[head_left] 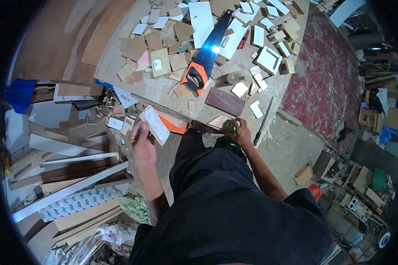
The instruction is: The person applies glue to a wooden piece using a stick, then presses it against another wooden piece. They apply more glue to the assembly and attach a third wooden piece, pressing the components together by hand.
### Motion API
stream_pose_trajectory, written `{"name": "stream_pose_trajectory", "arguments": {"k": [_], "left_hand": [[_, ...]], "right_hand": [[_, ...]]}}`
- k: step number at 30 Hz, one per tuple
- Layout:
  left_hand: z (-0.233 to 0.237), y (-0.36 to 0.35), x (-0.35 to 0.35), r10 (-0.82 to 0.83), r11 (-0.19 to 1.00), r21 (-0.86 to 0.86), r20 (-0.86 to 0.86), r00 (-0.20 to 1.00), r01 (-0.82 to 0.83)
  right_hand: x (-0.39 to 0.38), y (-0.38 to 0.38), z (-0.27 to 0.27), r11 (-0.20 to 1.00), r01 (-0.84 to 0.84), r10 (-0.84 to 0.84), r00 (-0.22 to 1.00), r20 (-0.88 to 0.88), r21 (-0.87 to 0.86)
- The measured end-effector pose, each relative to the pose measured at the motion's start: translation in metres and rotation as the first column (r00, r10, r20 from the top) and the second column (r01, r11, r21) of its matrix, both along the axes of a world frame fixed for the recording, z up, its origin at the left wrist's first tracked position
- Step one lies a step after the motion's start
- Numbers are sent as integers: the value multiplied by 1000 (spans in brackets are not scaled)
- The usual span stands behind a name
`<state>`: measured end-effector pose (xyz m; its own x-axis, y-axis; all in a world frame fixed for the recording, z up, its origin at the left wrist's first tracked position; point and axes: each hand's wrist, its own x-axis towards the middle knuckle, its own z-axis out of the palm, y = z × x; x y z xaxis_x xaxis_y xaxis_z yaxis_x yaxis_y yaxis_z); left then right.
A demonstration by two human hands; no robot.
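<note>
The bench [163, 90] fills the top of the view and is littered with offcuts [172, 31]. A heap of planks [75, 168] lies on the floor to the person's left. A saw [208, 53] lies diagonally across the bench with its orange handle toward the person. A dark board [225, 102] sits just beside the handle, near the front edge. A thin dark rod [263, 120] hangs over that edge on the right.

The left hand [143, 143] is closed on a stack [154, 125] of thin pale pieces, held up in the air just in front of the bench. The right hand [242, 132] is down at the bench edge, curled around a small green item [229, 126]; what it is cannot be told.

The stack looks gripped at its lower end only, so the pieces could fan out or slide. A pinch nearer the middle, with the edges squared against the palm, would likely hold them together better. The green item sits right at the edge over the floor, so a full wrap of the fingers seems wiser than a fingertip hold. The bench is crowded, and anything set down would sit flatter on a bare patch than on loose offcuts. The saw lies close to where the right hand reaches, so the person would do well to give its teeth a wide berth.
</note>
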<state>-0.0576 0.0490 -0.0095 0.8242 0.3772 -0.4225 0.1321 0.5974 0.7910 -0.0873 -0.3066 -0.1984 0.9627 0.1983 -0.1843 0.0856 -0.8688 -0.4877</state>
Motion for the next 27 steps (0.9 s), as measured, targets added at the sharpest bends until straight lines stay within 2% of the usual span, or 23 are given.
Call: {"name": "stream_pose_trajectory", "arguments": {"k": [4, 6, 12, 14, 16, 19, 27], "left_hand": [[5, -16, -2, -62, 998, 10, 9, 998, 62], [7, -25, -2, -63, 998, -2, 1, 998, 63], [5, -42, -5, -122, 992, -3, -19, 992, 122], [-4, -45, -9, -167, 986, -23, 35, 985, 168], [5, -57, -8, -146, 989, -29, -13, 989, 146], [10, -65, -9, -218, 976, 2, 10, 976, 218], [14, -70, -13, -201, 980, -1, -9, 980, 201]], "right_hand": [[-8, 4, -7, 993, 118, -119, 992, -33, -14], [-8, -1, -11, 994, 79, -79, 997, 3, -73], [-7, -6, -17, 996, 72, -73, 997, -17, -52], [-6, -7, -19, 996, 76, -76, 997, -14, -43], [-7, -9, -23, 996, 76, -76, 997, -12, -37], [-4, -10, -25, 995, 59, -60, 998, -5, -77], [1, -13, -11, 991, 25, -37, 995, -88, -131]]}}
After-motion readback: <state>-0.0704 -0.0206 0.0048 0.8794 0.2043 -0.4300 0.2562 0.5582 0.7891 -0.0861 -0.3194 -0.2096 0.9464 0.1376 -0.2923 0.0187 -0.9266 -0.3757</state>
